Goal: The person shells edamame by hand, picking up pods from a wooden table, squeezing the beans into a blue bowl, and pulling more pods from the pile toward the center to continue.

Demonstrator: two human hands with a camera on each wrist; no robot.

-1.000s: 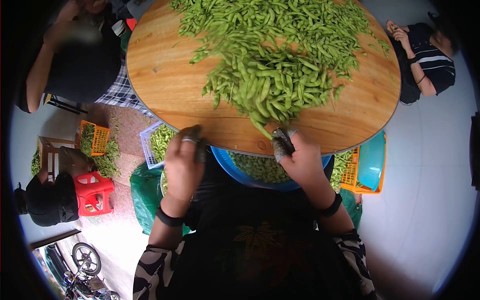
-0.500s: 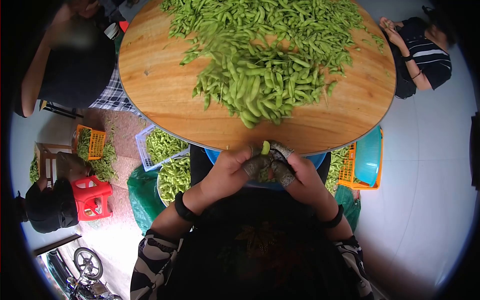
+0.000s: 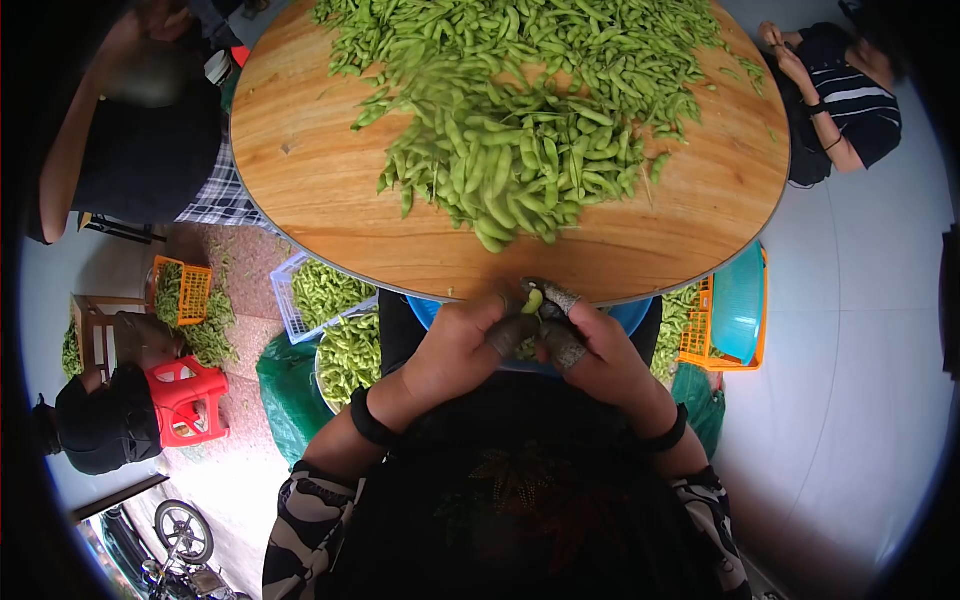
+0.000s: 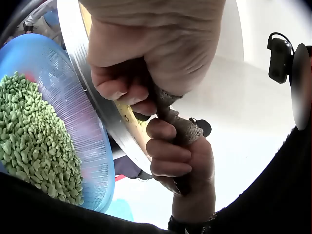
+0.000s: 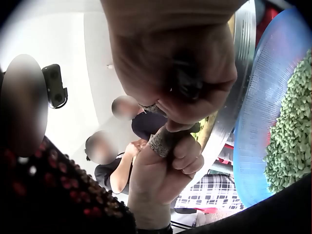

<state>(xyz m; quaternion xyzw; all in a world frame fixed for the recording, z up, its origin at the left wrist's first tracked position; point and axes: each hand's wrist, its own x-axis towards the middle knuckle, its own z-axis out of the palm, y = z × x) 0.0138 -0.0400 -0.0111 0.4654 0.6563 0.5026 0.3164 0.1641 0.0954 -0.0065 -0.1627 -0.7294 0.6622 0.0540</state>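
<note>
Above the table's near edge, my left hand (image 3: 455,345) and right hand (image 3: 605,350) meet fingertip to fingertip. Between them they pinch a green edamame pod (image 3: 534,300), one end of which shows above the thumbs. Worn grey coverings wrap the thumbs and forefingers. In the left wrist view the other fingers of both hands are curled in, and the pod is hidden. Below the hands, a blue mesh basket (image 4: 92,161) holds shelled green beans (image 4: 36,141). A large heap of edamame pods (image 3: 510,170) covers the middle and far side of the round wooden table (image 3: 310,200).
At left stand a pale crate (image 3: 285,295) of pods, a green bag (image 3: 290,390) and a red stool (image 3: 190,400). To the right are an orange crate (image 3: 695,335) and a teal basket (image 3: 738,305). Other people sit left and right of the table.
The right hand has drawn a pod from the heap back to the table edge, and the left hand has come inward to meet it. Over the last half second the hands barely moved.
</note>
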